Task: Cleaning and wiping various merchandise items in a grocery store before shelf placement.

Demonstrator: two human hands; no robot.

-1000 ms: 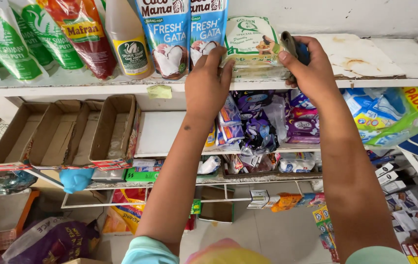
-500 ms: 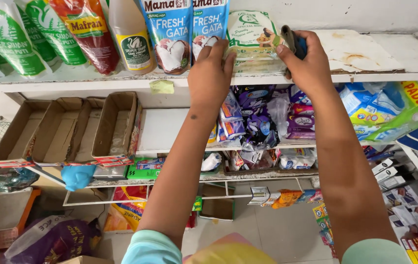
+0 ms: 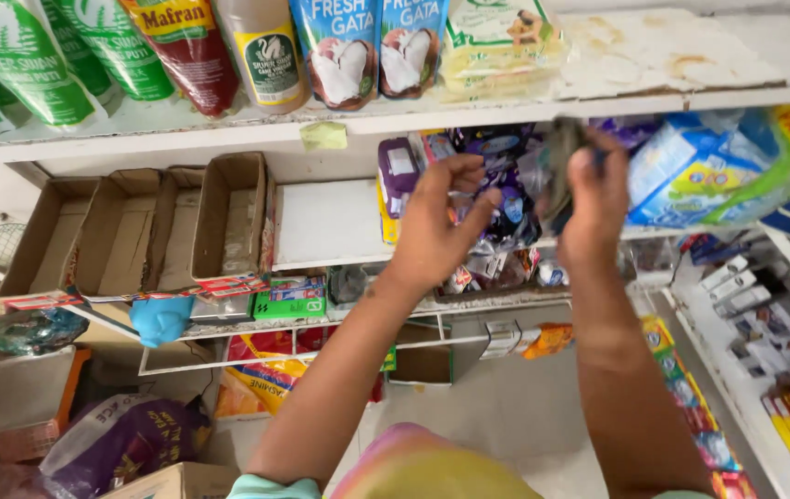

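My left hand (image 3: 436,222) hangs in front of the middle shelf with its fingers apart, holding nothing. My right hand (image 3: 594,189) is beside it, shut on a small dark object (image 3: 561,166) that is blurred. Behind both hands lies a heap of purple and blue sachets (image 3: 496,176). On the top shelf (image 3: 228,125) above, a pale yellow-green packet (image 3: 501,46) lies flat next to two blue coconut-milk pouches (image 3: 372,46).
Green rice bags (image 3: 25,55), a red pouch (image 3: 182,46) and a brown bottle (image 3: 261,51) stand on the top shelf. Open cardboard boxes (image 3: 145,231) sit at the left, a blue-green pack (image 3: 718,166) at the right, small boxes (image 3: 755,314) lower right.
Both hands have come down from the pale packet on the top shelf to the middle shelf level. The packet stays on the shelf. The right hand still holds the dark object.
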